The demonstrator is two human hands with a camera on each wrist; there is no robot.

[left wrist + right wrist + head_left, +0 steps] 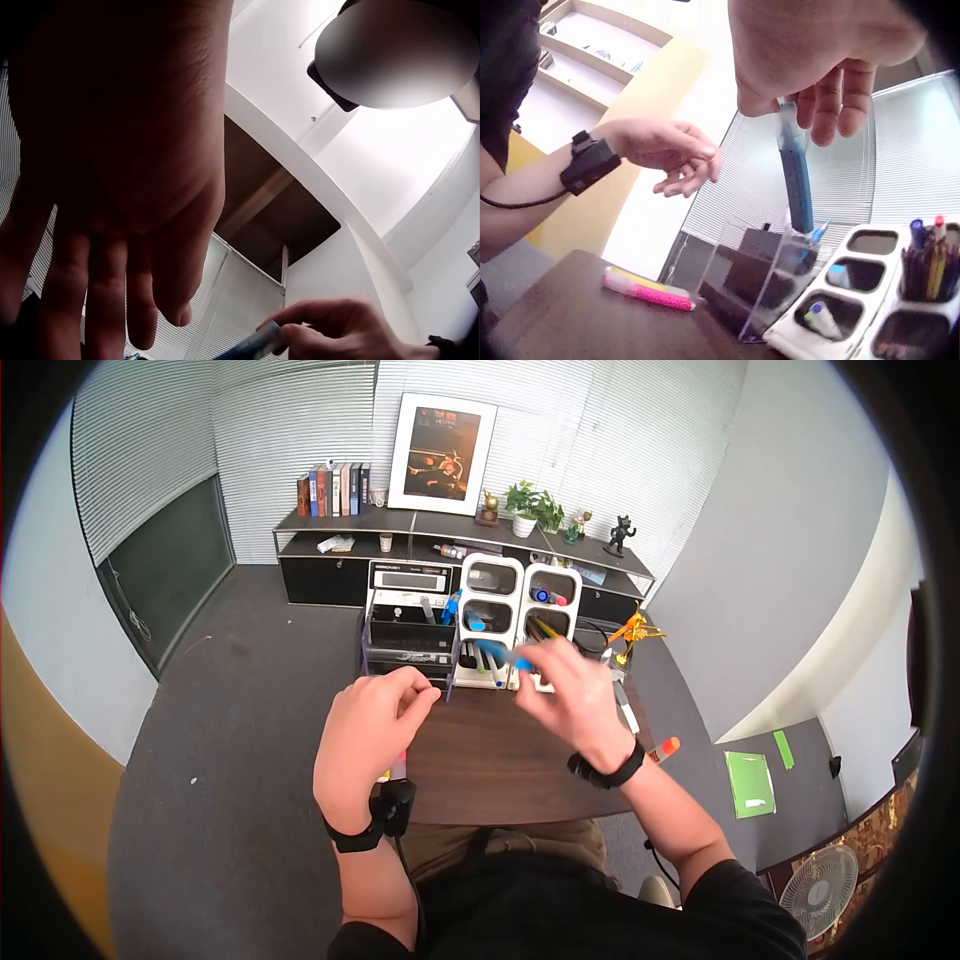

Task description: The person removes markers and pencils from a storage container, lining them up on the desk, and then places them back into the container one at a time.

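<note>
My right hand is raised over the desk, pinching one end of a slim blue tube-shaped pen between thumb and fingers. The pen hangs down in the right wrist view and looks blurred in the head view. Below and beyond it stands a white compartment organizer with pens and markers inside. At the left, my left hand hovers near the clear-sided desk rack, fingers loosely bent and holding nothing. A pink glittery tube and a yellow one lie on the desk beneath the left hand.
The dark wooden desk carries an orange-capped glue stick at its right edge and a golden figurine behind. Further back, a low shelf bears books, a framed poster and a plant.
</note>
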